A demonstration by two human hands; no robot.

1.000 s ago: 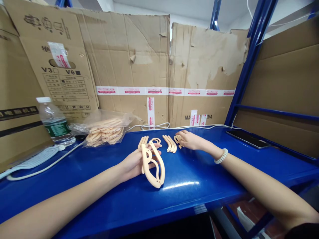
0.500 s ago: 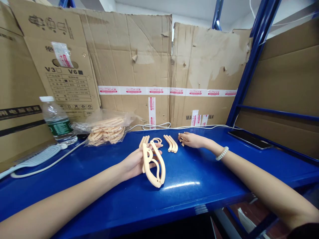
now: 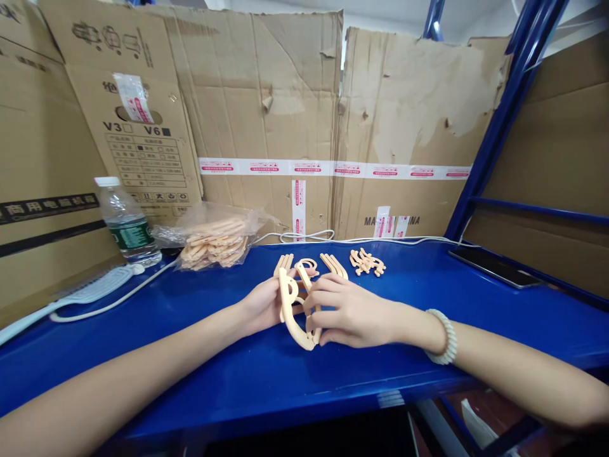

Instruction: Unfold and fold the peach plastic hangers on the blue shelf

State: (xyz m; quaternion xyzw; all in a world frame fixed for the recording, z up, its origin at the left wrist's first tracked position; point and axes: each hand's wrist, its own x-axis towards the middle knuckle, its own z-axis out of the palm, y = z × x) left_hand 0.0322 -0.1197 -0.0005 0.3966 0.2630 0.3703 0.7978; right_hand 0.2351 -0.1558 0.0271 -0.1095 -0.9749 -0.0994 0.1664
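Observation:
Upright in front of me is a beige folding clothes hanger (image 3: 295, 330), its two curved arms meeting at the bottom. My left hand (image 3: 264, 303) grips it from the left and behind. Against its right arm, the bent fingers of my right hand (image 3: 345, 311) are pressed together. They cover part of the hanger, and anything small between them is hidden. Behind the hands lie straight beige arm pieces (image 3: 284, 263), curved hook-like pieces (image 3: 308, 266) and more arm pieces (image 3: 334, 264). Small branched beige parts (image 3: 367, 261) sit in a pile to the right.
At left on the blue table (image 3: 228, 387) are a clear bag of beige pieces (image 3: 216, 241), a water bottle (image 3: 128, 225) and a pale hairbrush (image 3: 95, 287). A dark tablet or phone (image 3: 495, 268) lies at right. Cardboard (image 3: 266, 95) and a white cable (image 3: 404, 240) line the back.
My right hand has come from the small-parts pile back to the hanger and now touches its right arm. The left hand keeps its grip. The camera view has shifted slightly.

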